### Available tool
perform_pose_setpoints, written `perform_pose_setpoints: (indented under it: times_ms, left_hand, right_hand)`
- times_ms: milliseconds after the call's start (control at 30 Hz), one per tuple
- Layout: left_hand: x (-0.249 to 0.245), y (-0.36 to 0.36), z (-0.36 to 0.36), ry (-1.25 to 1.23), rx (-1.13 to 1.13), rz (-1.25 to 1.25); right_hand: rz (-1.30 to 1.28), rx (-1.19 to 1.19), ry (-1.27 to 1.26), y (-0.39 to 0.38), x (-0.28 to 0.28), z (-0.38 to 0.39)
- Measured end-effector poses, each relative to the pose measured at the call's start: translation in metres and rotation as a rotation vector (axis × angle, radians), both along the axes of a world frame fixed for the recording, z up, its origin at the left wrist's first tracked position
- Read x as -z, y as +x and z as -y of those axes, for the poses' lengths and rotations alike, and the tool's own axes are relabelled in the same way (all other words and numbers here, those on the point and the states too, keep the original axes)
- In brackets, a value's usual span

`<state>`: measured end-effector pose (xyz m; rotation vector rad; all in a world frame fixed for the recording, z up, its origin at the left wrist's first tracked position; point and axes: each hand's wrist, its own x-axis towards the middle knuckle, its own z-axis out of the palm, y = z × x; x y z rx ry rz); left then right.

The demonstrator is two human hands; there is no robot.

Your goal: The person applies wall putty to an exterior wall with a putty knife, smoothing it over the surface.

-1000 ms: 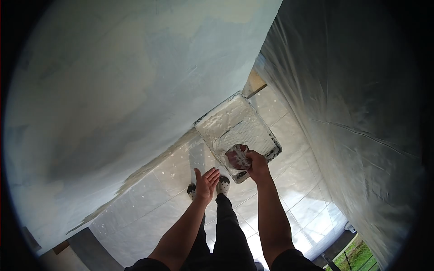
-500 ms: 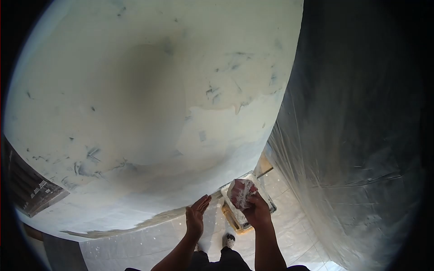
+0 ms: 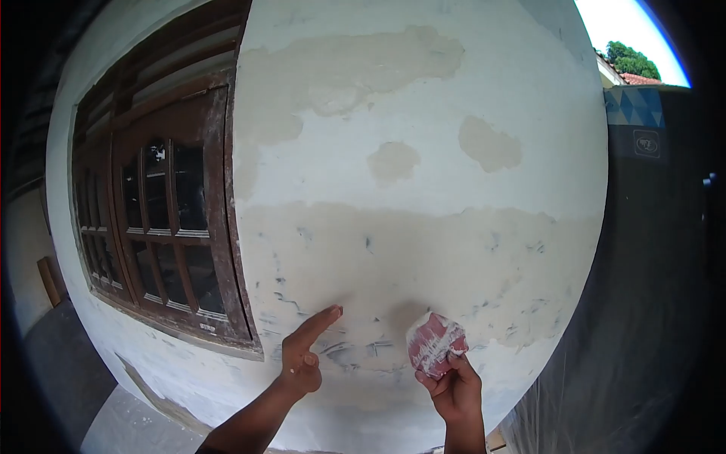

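In my right hand (image 3: 457, 390) is a red putty spreader (image 3: 435, 344), a flat piece smeared with white paste. Thumb and fingers pinch its lower edge, and its face stands up in front of the wall (image 3: 423, 250). My left hand (image 3: 302, 356) is empty, its fingers stretched out together and pointing up to the right, the fingertips overlapping the wall surface. Grey-beige patches of filler cover parts of the white wall, with dark scuffs showing across the lower band near both hands.
A brown wooden window (image 3: 166, 204) with dark panes is set in the wall at left. Dark plastic sheeting (image 3: 643, 265) hangs along the right side. Pale sheeting (image 3: 128, 424) lies on the ground at lower left.
My view has swung up from the floor and wall base to the wall and window. Both hands are now in front of the wall; the spreader stays in my right hand.
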<state>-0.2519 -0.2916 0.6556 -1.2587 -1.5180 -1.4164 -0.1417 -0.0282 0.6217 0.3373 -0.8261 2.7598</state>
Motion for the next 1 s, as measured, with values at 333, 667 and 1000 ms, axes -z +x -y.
perform_pose_setpoints:
  times_ms: [333,667,1000]
  left_hand:
    - [-0.201,-0.086,0.108,-0.207,-0.204,-0.452]
    - [-0.218,-0.110,0.096,-0.308,-0.351,-0.703]
    - [-0.209,-0.104,0.076,-0.300,-0.677,-0.930]
  right_hand:
    - [-0.419,0.358,0.334,-0.083,-0.201,0.120]
    - [-0.592,1.436,1.247,-0.128,-0.272,0.142]
    - [-0.928,2.101,1.673,-0.165,-0.275,0.139]
